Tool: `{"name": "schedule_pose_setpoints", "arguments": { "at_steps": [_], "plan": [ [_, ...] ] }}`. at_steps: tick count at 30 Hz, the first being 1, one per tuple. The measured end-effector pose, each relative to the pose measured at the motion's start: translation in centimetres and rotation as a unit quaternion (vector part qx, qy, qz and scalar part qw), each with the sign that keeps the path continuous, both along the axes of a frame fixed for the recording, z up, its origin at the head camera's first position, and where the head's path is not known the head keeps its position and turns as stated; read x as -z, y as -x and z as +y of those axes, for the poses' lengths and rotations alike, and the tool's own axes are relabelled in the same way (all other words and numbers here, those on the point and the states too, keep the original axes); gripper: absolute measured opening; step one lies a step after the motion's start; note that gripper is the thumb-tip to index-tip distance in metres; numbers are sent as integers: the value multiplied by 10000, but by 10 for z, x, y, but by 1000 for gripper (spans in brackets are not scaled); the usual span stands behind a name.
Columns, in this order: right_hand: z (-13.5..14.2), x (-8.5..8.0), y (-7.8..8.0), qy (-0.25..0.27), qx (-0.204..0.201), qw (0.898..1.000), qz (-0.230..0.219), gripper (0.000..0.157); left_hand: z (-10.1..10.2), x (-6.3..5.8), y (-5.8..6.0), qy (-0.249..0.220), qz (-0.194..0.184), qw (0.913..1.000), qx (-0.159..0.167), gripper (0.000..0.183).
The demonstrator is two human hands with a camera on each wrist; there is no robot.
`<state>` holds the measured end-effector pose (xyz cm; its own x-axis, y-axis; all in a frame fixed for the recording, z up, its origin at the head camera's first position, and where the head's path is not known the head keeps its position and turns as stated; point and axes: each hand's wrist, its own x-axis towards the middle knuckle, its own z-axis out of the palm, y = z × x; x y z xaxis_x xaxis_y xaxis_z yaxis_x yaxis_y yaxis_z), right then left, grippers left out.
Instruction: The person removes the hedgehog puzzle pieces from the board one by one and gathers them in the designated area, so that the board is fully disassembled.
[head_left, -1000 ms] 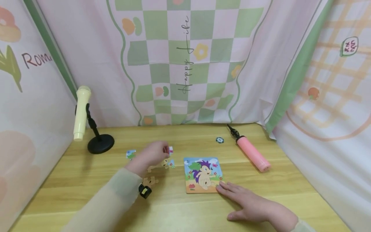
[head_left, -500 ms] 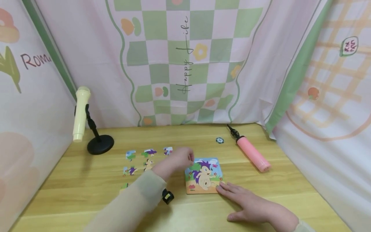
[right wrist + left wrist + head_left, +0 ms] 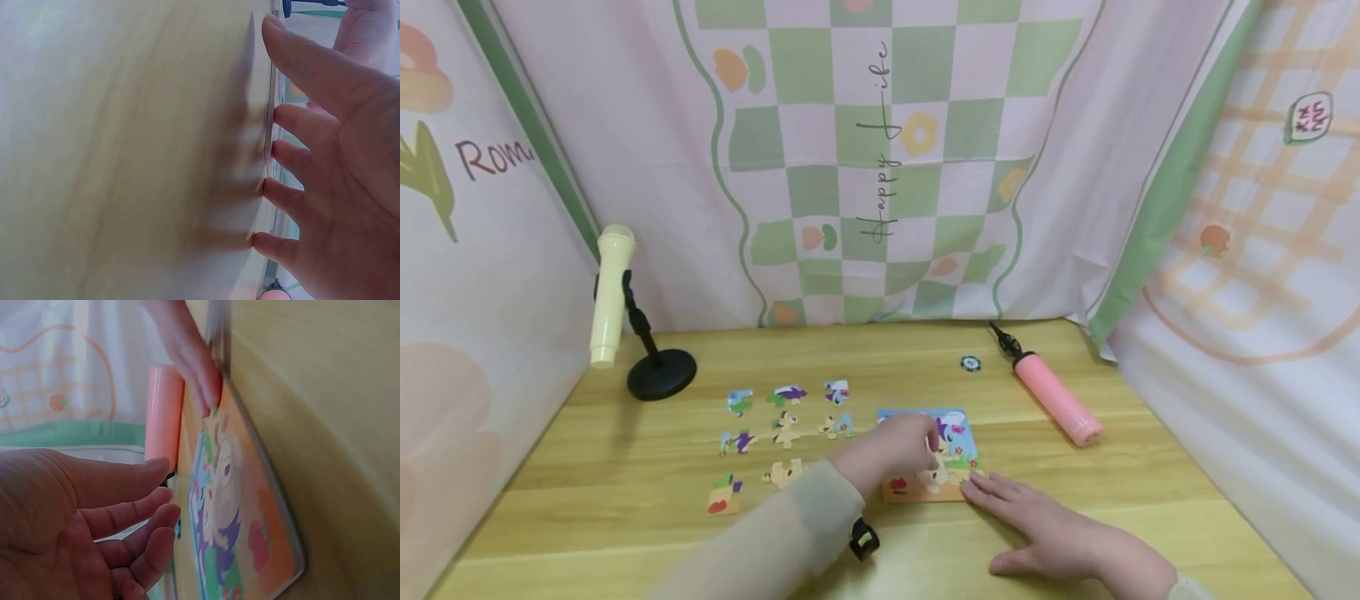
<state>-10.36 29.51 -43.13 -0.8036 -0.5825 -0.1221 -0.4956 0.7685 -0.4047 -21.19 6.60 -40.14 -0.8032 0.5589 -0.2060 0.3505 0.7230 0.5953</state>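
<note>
A square jigsaw puzzle [image 3: 898,487] with a purple-haired hedgehog picture lies flat on the wooden table. My left hand [image 3: 891,448] hovers over its left and middle part, hiding some of the picture. In the left wrist view, thumb and fingers are loosely bent with a gap between them and nothing held. My right hand [image 3: 1045,527] rests to the right, fairly straight fingers touching the puzzle's near right corner. Left of the puzzle, loose jigsaw pieces lie apart in rough rows, among them a red-flowered piece [image 3: 722,497] and a purple-and-green piece [image 3: 787,394].
A cream microphone [image 3: 612,296] on a black stand [image 3: 661,372] is at the back left. A pink hand pump [image 3: 1056,400] lies at the right, with a small round chip [image 3: 971,363] beside it. Patterned curtains [image 3: 925,167] border the table on three sides.
My left hand has moved right and nearer, from the far right loose piece to over the puzzle, uncovering the loose pieces. The right hand stays at the puzzle's corner.
</note>
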Motion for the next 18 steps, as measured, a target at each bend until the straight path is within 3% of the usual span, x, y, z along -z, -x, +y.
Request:
{"name": "schedule_pose_setpoints", "arguments": {
  "at_steps": [7,18],
  "plan": [
    [1,2,-1,21,-107,9995,292,82,14,12,-7,280,205,9993,110,17],
    [1,2,0,60,-101,9998,165,82,31,24,-14,911,528,9944,-105,44]
  ]
}}
